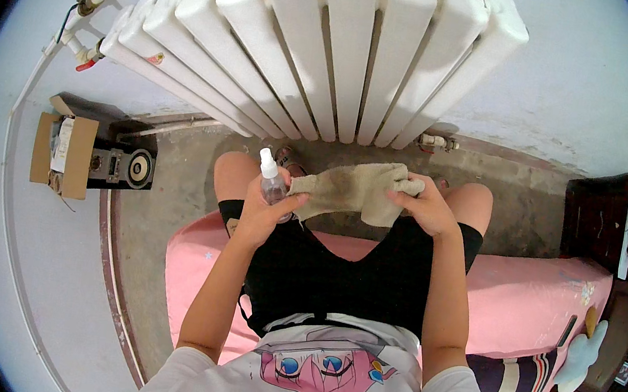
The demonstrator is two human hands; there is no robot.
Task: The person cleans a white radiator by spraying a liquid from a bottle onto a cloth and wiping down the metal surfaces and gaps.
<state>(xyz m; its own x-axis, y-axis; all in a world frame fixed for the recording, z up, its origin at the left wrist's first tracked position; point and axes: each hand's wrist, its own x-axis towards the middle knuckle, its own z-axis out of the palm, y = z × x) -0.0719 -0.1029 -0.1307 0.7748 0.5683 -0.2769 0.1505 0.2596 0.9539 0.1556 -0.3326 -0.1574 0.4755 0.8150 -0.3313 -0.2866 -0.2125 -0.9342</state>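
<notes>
Between my two hands, above my lap, a beige knitted glove or sock (pixel 343 190) is stretched out sideways; the picture does not settle which. A dark stain marks its middle, and a loose thread hangs from its ribbed left end. My left hand (pixel 262 213) pinches that end with the thumb. The same hand also grips a small clear spray bottle (pixel 273 184) with a white cap, held upright and slightly tilted. At the other end, my right hand (pixel 432 206) holds the bunched fabric between thumb and fingers.
A white radiator (pixel 347 54) stands against the wall ahead. To the left are a speaker (pixel 120 165) and an open cardboard box (pixel 80 158). I sit on a bed with a pink sheet (pixel 516 306). A dark wooden cabinet (pixel 593 222) stands at the right.
</notes>
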